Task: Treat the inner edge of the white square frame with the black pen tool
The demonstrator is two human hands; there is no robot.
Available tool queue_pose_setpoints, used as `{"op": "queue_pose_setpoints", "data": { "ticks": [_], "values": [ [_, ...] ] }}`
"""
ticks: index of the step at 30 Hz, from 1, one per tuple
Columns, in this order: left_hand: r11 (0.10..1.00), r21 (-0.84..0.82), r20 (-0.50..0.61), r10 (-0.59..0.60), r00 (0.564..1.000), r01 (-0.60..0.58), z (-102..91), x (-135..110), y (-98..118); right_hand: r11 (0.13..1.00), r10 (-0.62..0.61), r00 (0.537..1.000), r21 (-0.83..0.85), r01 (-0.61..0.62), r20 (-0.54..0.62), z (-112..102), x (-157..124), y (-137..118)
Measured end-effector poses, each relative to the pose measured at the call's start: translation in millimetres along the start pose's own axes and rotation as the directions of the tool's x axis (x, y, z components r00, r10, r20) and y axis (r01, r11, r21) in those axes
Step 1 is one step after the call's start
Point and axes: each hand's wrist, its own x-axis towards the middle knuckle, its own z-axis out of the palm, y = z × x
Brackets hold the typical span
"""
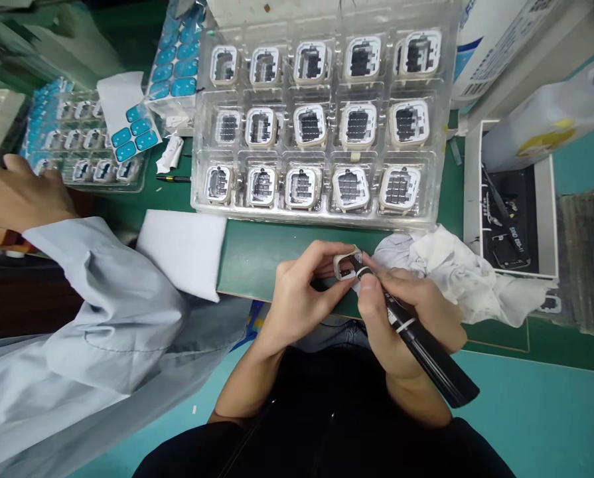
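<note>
My left hand pinches a small white square frame part just over the near edge of the green bench mat. My right hand is wrapped round a black pen-like tool, whose tip touches the part. Directly behind my hands stands a clear plastic tray holding several of the same white-framed parts with dark grids inside.
A crumpled white cloth lies right of my hands. A folded white sheet lies to the left. A co-worker's sleeve and hand reach in at left, near a second tray with blue stickers. A white box stands at right.
</note>
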Motion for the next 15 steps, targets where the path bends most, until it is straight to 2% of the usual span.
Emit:
{"op": "queue_pose_setpoints", "data": {
  "ticks": [6,15],
  "values": [
    [1.0,0.004,0.003,-0.006,1.0,0.006,-0.1,0.6,0.8,1.0,-0.002,0.999,0.006,0.002,-0.044,2.1,2.7,-1.2],
    [0.999,-0.023,0.006,-0.026,1.0,0.026,0.6,1.0,-1.9,0.998,0.045,0.999,0.052,-0.044,-0.029,2.5,-6.3,3.3]
  ]
}}
